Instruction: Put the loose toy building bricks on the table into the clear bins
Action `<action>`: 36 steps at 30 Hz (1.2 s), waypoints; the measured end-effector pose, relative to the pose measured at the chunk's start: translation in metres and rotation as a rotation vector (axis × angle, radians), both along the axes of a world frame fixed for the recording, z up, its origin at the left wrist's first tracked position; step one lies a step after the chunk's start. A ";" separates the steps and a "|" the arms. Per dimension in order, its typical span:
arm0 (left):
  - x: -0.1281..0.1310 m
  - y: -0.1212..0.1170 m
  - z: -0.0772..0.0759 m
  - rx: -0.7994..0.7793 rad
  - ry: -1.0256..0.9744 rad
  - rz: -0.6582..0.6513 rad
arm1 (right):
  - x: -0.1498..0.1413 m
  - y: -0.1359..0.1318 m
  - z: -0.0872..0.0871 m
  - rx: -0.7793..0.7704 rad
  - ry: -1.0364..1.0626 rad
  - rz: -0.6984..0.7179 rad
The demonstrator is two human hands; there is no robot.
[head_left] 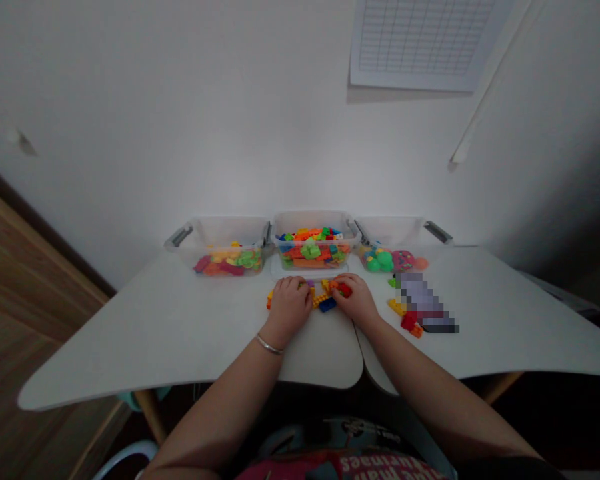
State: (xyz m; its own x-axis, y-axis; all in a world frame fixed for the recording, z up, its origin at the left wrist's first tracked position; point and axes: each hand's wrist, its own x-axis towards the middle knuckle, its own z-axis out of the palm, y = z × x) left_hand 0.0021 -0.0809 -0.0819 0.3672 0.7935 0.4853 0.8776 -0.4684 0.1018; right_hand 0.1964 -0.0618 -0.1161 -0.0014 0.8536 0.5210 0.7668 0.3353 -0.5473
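Observation:
My left hand [290,305], with a silver bangle on its wrist, curls over the left part of a row of toy building bricks on the table. Orange pieces stick out on its far left side. At the right end of the row, my right hand [359,300] has its fingers closed around a red toy brick [345,289]. Between both hands lie yellow bricks [320,300] and a dark blue brick [327,305]. The fingers partly hide the bricks, so how they join is unclear.
Behind the hands stands a clear bin [313,263] full of bricks. A left bin [185,257] and a right bin [397,240] hold more toys. On the right, loose yellow bricks [396,307] and red bricks [409,321] lie by a pixelated flat object [425,300].

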 end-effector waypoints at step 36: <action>-0.005 0.008 -0.007 -0.023 -0.099 -0.036 | 0.035 -0.031 0.005 -0.229 -0.351 -0.277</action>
State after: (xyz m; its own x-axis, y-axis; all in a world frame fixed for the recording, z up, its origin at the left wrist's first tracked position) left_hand -0.0024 -0.0731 -0.0884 0.3469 0.7918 0.5028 0.8453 -0.4962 0.1981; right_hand 0.2312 -0.0925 -0.1108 0.0995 0.9391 0.3289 0.9611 -0.0051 -0.2762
